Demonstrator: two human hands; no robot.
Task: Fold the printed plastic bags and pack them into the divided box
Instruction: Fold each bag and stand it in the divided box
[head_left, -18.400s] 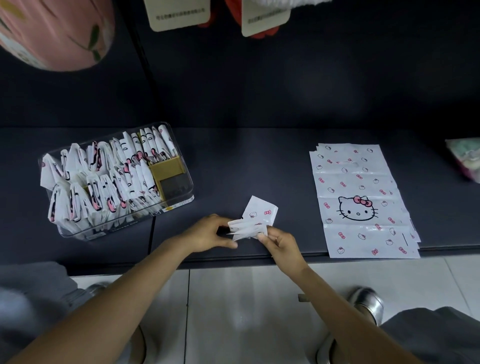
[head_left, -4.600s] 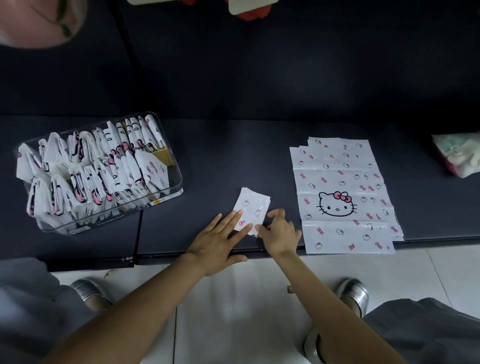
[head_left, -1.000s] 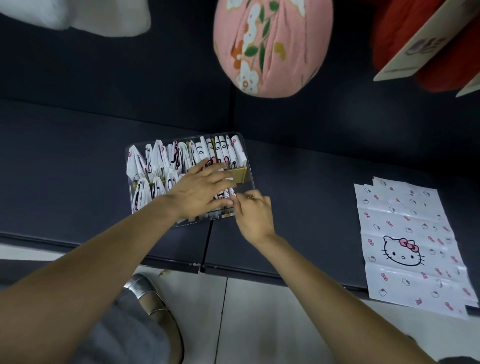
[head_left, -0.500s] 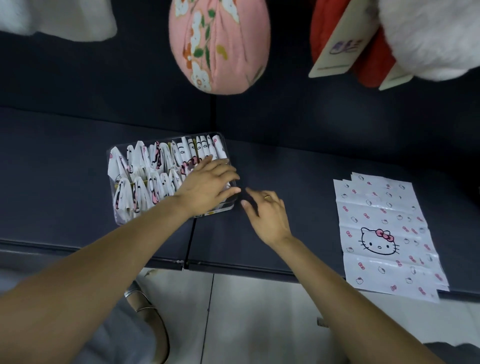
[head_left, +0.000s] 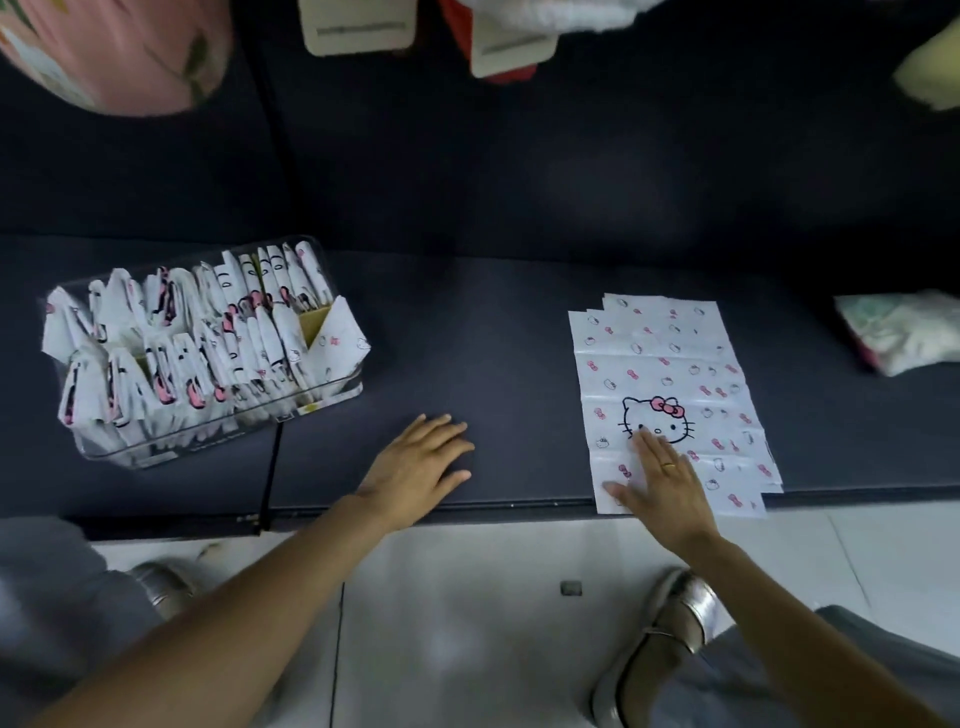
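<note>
A clear divided box (head_left: 322, 402) stands at the left of the dark shelf, crammed with several folded white bags with pink and black print (head_left: 171, 343). One folded bag (head_left: 340, 332) sticks up at its right end. A stack of flat printed bags (head_left: 670, 358) with a cat face lies at the right. My right hand (head_left: 657, 480) lies flat on the near end of that stack, fingers spread. My left hand (head_left: 421, 462) rests open on the bare shelf between box and stack, holding nothing.
The dark shelf (head_left: 467, 338) ends at a front edge just under my hands, with a pale tiled floor below. A pale soft packet (head_left: 904, 330) lies at the far right. A pink floral ball (head_left: 114, 52) and paper tags (head_left: 358, 26) hang above.
My left hand has left the box and dropped onto the shelf. My right hand has swung right onto the flat stack. The view has shifted right.
</note>
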